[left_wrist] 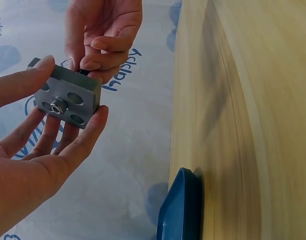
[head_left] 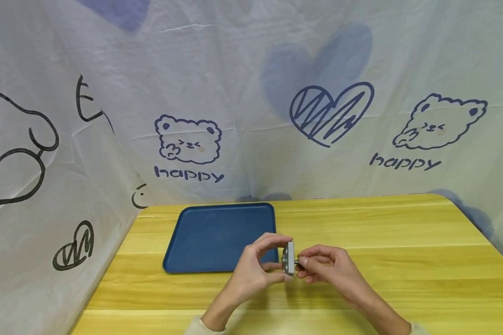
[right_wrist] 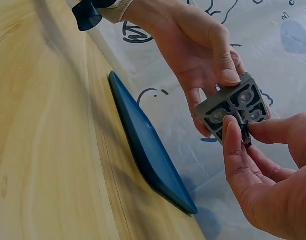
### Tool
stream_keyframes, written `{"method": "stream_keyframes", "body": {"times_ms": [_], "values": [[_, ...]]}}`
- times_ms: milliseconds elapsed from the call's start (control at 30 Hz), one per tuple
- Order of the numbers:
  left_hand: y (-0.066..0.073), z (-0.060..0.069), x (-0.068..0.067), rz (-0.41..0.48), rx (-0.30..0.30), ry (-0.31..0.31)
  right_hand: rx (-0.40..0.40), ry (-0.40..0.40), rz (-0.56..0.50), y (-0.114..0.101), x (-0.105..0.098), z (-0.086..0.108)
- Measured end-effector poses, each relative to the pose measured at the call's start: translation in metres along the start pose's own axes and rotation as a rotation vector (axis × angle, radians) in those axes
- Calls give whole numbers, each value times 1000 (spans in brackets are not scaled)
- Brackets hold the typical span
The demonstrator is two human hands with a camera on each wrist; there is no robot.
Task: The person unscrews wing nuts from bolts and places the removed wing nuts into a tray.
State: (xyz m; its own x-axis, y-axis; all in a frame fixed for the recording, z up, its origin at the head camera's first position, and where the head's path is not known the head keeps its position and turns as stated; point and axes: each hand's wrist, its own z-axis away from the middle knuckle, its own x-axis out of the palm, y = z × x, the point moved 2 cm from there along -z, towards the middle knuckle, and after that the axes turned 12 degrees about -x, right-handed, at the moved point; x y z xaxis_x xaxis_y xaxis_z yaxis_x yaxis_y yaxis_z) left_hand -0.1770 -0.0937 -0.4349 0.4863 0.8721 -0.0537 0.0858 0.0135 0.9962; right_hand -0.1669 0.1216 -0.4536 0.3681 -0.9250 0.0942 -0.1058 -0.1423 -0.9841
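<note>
A square grey metal plate (head_left: 291,258) stands on edge above the table, gripped by my left hand (head_left: 255,265) between thumb and fingers. In the left wrist view, the plate's flat face (left_wrist: 68,92) has several round holes, and a small round metal end (left_wrist: 58,105) sticks out at its centre. The right wrist view shows the ribbed, recessed back (right_wrist: 236,102). There my right hand (head_left: 329,267) pinches a small dark, screw-like part (right_wrist: 245,131) between thumb and fingers, at the plate's centre. The fingertips hide much of this part, so its exact kind is unclear.
A dark blue tray (head_left: 222,237) lies on the wooden table (head_left: 381,232) behind and left of my hands. White cloth (head_left: 243,153) printed with hearts and bears hangs behind the table and along its left side.
</note>
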Motion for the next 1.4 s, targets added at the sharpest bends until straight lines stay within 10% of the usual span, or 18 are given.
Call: {"method": "stream_keyframes", "body": {"times_ms": [233, 800, 1133, 1267, 1400], "values": [[1, 0, -2, 35, -2, 18, -135, 36, 102, -1, 3, 0], [5, 1, -10, 122, -7, 3, -819, 118, 622, -6, 20, 6], [8, 4, -14, 186, -35, -2, -1156, 80, 700, -6, 22, 4], [8, 4, -14, 183, -40, 2, -1185, 80, 706, -5, 22, 4], [7, 4, -14, 175, -40, 12, -1052, 93, 645, -6, 19, 4]]}}
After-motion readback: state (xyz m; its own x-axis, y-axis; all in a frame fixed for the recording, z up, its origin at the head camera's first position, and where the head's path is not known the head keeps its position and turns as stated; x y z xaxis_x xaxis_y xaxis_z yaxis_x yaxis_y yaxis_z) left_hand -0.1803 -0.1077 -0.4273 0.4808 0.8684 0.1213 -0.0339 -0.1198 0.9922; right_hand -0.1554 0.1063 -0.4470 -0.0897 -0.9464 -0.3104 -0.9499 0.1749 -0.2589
